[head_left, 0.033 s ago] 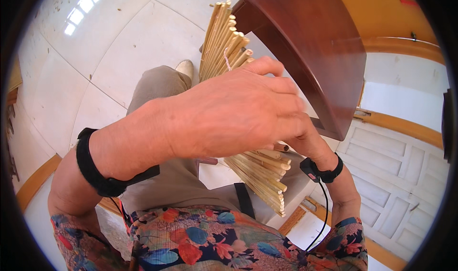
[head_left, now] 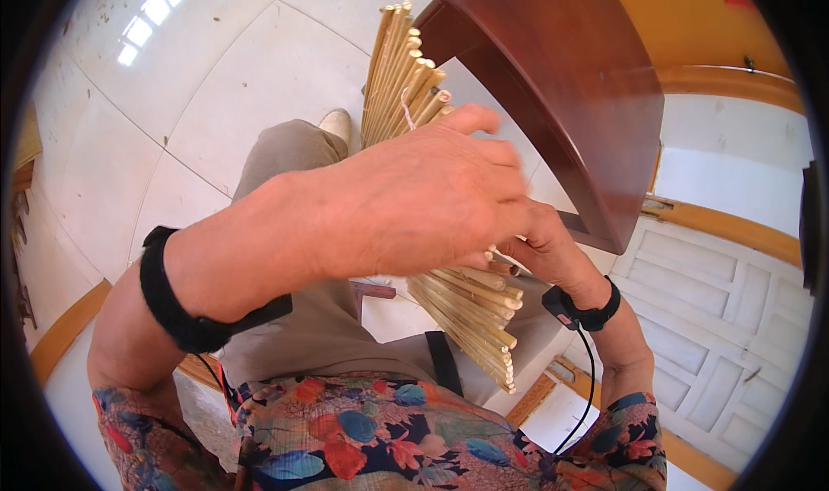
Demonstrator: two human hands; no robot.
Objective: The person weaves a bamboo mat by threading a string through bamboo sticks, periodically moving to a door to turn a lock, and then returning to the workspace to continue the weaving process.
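A mat-like row of straw-coloured dry stalks (head_left: 464,305) stands across my lap, its cut ends fanned to the right. A pale string (head_left: 408,109) loops round some stalks at the far part. My left hand (head_left: 423,193) reaches across the middle of the row, fingers bent and closed, their tips hidden and a little blurred. At the stalks' right edge, beside a dark-ended stalk, is my right hand (head_left: 550,245), thumb and fingers curled together. What the two hands pinch is hidden behind my left hand.
A dark red-brown wooden stool or chair (head_left: 561,68) stands just beyond the stalks on the right. White tiled floor (head_left: 233,68) with small debris lies at the left. A white panelled door (head_left: 691,292) is on the right. A black cable (head_left: 590,387) hangs from my right wrist strap.
My left hand has shifted slightly left, away from my right hand. More of my right hand's fingers shows. The stalks have barely moved.
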